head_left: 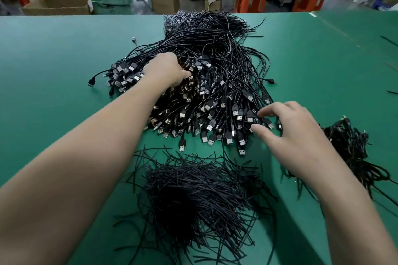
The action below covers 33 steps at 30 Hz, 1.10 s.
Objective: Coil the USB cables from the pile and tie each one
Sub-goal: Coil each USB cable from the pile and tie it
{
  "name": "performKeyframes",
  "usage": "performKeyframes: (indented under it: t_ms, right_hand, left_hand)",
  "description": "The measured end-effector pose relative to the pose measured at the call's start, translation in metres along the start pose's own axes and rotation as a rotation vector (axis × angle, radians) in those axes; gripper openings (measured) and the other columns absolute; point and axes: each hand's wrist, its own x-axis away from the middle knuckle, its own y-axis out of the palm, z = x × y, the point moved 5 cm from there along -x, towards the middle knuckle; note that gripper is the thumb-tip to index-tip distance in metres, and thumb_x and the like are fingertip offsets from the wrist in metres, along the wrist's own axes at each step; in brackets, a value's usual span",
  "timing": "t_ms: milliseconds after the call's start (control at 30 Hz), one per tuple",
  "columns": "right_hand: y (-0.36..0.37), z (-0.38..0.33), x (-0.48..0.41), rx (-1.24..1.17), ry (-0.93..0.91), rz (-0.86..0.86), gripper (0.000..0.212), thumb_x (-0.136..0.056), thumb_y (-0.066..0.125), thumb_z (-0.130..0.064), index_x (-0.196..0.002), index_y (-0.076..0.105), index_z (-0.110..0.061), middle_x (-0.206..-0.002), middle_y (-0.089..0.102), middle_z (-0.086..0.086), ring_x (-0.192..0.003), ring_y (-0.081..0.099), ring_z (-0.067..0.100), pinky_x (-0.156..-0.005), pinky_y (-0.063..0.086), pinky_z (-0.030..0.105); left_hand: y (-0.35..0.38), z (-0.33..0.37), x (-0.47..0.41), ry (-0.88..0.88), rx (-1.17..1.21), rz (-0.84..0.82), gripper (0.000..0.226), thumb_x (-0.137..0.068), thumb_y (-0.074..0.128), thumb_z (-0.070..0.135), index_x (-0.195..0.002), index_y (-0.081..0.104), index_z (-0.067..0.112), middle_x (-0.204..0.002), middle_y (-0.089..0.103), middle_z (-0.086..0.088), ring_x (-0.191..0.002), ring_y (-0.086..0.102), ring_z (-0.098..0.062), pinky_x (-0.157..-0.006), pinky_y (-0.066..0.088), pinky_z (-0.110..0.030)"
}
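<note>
Fingers (pixel 271 109) of right hand (pixel 295 135) spread loose, tips touching plugs (pixel 239 112) at cable pile's (pixel 215 49) near-right edge; left hand (pixel 165 71) fingers buried in pile, grip can't be told.

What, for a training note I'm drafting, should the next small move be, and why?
Probably pinch one plug at the near edge of the cable pile with the right hand and draw it out: that hand hovers open over the plugs, holding nothing, while the left hand is dug into the pile.
</note>
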Motion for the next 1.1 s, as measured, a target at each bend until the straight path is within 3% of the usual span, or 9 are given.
performKeyframes:
  t_ms: [233, 367, 467, 567, 633, 767, 967, 1033, 1100]
  right_hand:
    - [-0.003, 0.002, -0.002, -0.046, -0.055, 0.044, 0.023, -0.095, 0.060, -0.045, -0.114, 0.059, -0.033, -0.117, 0.054, -0.010, -0.121, 0.048, 0.013, -0.096, 0.036, 0.030]
    - [0.000, -0.003, -0.002, -0.161, -0.104, 0.050, 0.020, -0.093, 0.058, -0.050, -0.107, 0.063, -0.037, -0.108, 0.059, -0.020, -0.107, 0.054, 0.000, -0.088, 0.036, 0.025]
    - [0.013, -0.009, -0.002, -0.573, -0.045, -0.082, 0.033, -0.093, 0.052, -0.062, -0.106, 0.071, -0.038, -0.104, 0.071, -0.025, -0.099, 0.062, -0.011, -0.086, 0.046, 0.024]
    - [0.042, -0.020, 0.001, -1.078, 0.146, -0.359, 0.069, -0.088, 0.035, -0.073, -0.118, 0.072, -0.021, -0.107, 0.078, -0.004, -0.103, 0.071, 0.009, -0.094, 0.052, 0.039]
    - [0.057, -0.032, 0.006, -1.340, 0.271, -0.522, 0.084, -0.089, 0.028, -0.075, -0.122, 0.070, -0.010, -0.107, 0.076, 0.006, -0.100, 0.072, 0.018, -0.089, 0.056, 0.038]
    - [0.065, -0.047, 0.012, -1.700, 0.423, -0.521, 0.057, -0.104, 0.041, -0.052, -0.108, 0.070, -0.003, -0.076, 0.067, 0.004, -0.067, 0.066, 0.016, -0.062, 0.058, 0.026]
    - [0.070, -0.052, 0.014, -1.928, 0.521, -0.498, 0.029, -0.104, 0.049, -0.028, -0.082, 0.054, -0.011, -0.054, 0.029, -0.008, -0.045, 0.032, 0.008, -0.042, 0.038, 0.021]
    - [0.066, -0.052, 0.014, -1.847, 0.422, -0.514, 0.025, -0.101, 0.051, -0.025, -0.080, 0.053, -0.011, -0.056, 0.026, -0.008, -0.046, 0.027, 0.007, -0.041, 0.028, 0.019]
    - [0.060, -0.057, 0.018, -1.771, 0.289, -0.612, 0.026, -0.102, 0.050, -0.024, -0.079, 0.055, -0.012, -0.058, 0.024, -0.008, -0.048, 0.024, 0.006, -0.040, 0.023, 0.018]
  left_hand:
    - [-0.001, -0.007, -0.002, 0.011, 0.051, -0.076, 0.024, -0.095, 0.066, 0.023, -0.111, 0.071, 0.006, -0.115, 0.069, -0.015, -0.105, 0.065, -0.033, -0.095, 0.056, -0.041]
    - [-0.014, -0.011, 0.046, 0.026, 0.443, -0.181, 0.020, -0.096, 0.071, 0.024, -0.106, 0.074, 0.007, -0.075, 0.066, -0.002, -0.075, 0.057, -0.019, -0.061, 0.042, -0.027]
    - [-0.024, -0.001, 0.112, 0.197, 0.694, -0.319, 0.007, -0.098, 0.070, 0.027, -0.100, 0.073, 0.021, -0.060, 0.061, 0.012, -0.058, 0.054, -0.002, -0.058, 0.040, -0.019]
    - [-0.025, 0.008, 0.171, 0.373, 0.781, -0.398, 0.005, -0.093, 0.076, 0.023, -0.096, 0.073, 0.022, -0.061, 0.056, 0.012, -0.056, 0.049, -0.006, -0.057, 0.042, -0.014]
    - [-0.018, 0.011, 0.199, 0.439, 0.753, -0.423, 0.008, -0.088, 0.081, 0.020, -0.091, 0.074, 0.019, -0.058, 0.047, 0.015, -0.052, 0.039, -0.005, -0.050, 0.035, -0.013]
    - [-0.015, 0.012, 0.223, 0.500, 0.597, -0.329, 0.017, -0.078, 0.090, 0.027, -0.084, 0.075, 0.023, -0.054, 0.044, 0.013, -0.046, 0.039, -0.001, -0.052, 0.034, -0.006]
    - [-0.019, 0.003, 0.224, 0.573, 0.476, -0.298, 0.025, -0.074, 0.082, 0.057, -0.081, 0.078, 0.033, -0.057, 0.056, 0.012, -0.055, 0.048, -0.001, -0.057, 0.044, -0.026]
    - [-0.029, -0.008, 0.210, 0.581, 0.426, -0.090, 0.026, -0.085, 0.067, 0.060, -0.093, 0.077, 0.038, -0.083, 0.068, 0.018, -0.080, 0.062, 0.003, -0.074, 0.054, -0.028]
    - [-0.033, -0.008, 0.200, 0.644, 0.331, 0.075, 0.031, -0.099, 0.061, 0.042, -0.128, 0.068, 0.034, -0.130, 0.061, 0.018, -0.125, 0.054, -0.002, -0.108, 0.046, -0.033]
